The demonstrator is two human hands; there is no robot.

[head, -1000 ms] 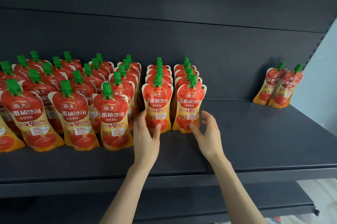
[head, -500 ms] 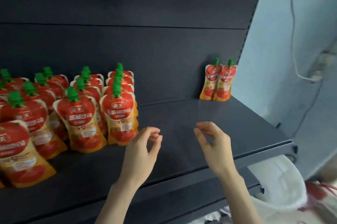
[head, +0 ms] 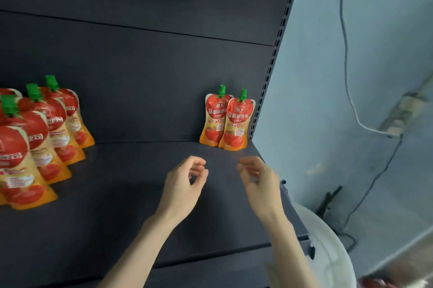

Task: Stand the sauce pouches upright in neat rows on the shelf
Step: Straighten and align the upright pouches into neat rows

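Observation:
Two red and orange sauce pouches with green caps (head: 227,118) stand upright together at the back right corner of the dark shelf (head: 117,194). A row of several like pouches (head: 46,137) stands at the left edge of the view. My left hand (head: 185,182) and my right hand (head: 257,177) hover over the bare shelf in front of the two corner pouches, a short way from them. Both hands hold nothing; their fingers are loosely curled and apart.
The shelf's slotted right upright (head: 271,60) borders a pale blue wall (head: 328,76) with a hanging cable (head: 346,58). A white round container (head: 328,252) sits below the shelf's right end. Something red (head: 384,284) shows at the bottom right corner.
The view has swung right, away from the pouch rows. Both hands let go of the front pouches and moved right across the shelf toward the two corner pouches.

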